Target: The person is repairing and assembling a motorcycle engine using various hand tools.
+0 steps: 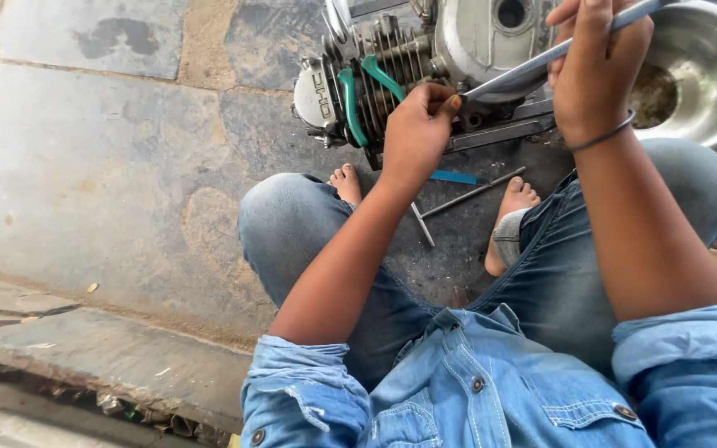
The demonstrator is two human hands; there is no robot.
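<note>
One engine (425,66) on the stone floor (101,166), one steel bowl (707,75) beside it. Left hand (417,133) and right hand (595,70) both clamp one long metal rod (512,76) against it. One pair of green-handled pliers (367,91) rests on the fins.

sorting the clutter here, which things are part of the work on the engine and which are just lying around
In use:
engine
long metal rod, held by right hand
left hand at the fins
green-handled pliers on the engine

Lying about:
steel bowl
thin rods
blue strip
</note>
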